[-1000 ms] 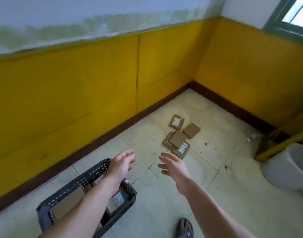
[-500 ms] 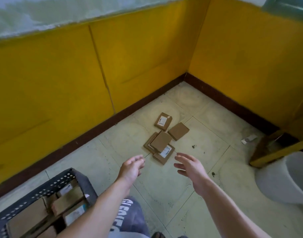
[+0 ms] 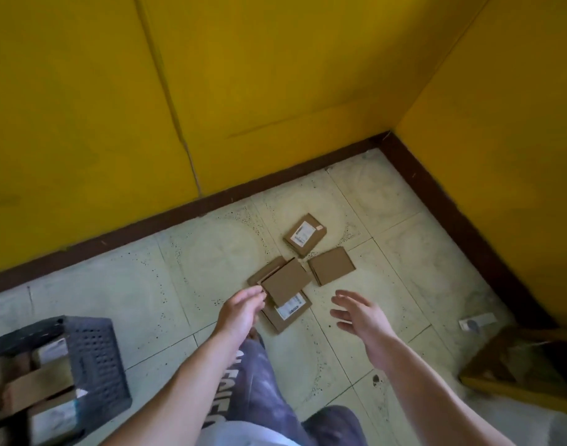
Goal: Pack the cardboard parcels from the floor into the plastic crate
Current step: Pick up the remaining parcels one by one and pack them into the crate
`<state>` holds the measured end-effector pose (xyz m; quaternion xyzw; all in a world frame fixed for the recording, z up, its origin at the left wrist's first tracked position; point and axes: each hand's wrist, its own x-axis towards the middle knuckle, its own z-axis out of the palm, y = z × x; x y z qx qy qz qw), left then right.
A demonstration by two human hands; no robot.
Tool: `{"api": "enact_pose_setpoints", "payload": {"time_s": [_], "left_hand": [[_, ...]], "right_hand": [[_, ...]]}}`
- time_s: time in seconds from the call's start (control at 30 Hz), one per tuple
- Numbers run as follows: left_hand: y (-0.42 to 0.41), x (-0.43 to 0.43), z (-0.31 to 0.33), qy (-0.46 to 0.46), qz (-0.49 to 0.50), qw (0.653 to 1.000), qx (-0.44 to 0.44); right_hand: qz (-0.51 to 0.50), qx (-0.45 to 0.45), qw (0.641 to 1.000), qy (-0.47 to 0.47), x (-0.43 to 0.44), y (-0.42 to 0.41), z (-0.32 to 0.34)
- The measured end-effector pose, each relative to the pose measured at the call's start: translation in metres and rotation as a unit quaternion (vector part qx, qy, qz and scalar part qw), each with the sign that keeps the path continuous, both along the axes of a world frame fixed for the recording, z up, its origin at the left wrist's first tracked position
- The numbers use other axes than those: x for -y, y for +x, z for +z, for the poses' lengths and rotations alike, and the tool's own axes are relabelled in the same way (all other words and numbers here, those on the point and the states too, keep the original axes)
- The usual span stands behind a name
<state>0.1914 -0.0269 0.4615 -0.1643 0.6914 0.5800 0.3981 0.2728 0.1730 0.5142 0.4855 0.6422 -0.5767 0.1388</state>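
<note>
left hand (image 3: 240, 312) at top parcel (image 3: 287, 281) corner | right hand (image 3: 359, 315) spread | crate (image 3: 95, 355) left, part-filled

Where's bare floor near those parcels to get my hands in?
Bare tile lies left of the overlapping stack, toward the crate, and right of it, under the right hand. Crowded: the stack, with the left hand at its edge, and the far labelled parcel and plain parcel behind.

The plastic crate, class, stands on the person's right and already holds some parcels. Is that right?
Not quite: the head view shows the plastic crate on the person's left; it does already hold some parcels.
</note>
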Motion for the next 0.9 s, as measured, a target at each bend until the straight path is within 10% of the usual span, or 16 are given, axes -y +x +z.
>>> {"api": "enact_pose_setpoints", "payload": {"time_s": [0.9], "left_hand": [[-0.024, -0.203, -0.301, -0.098, 0.260, 0.946, 0.167]], "right_hand": [[0.311, 0.210, 0.927, 0.014, -0.220, -0.137, -0.371]]}}
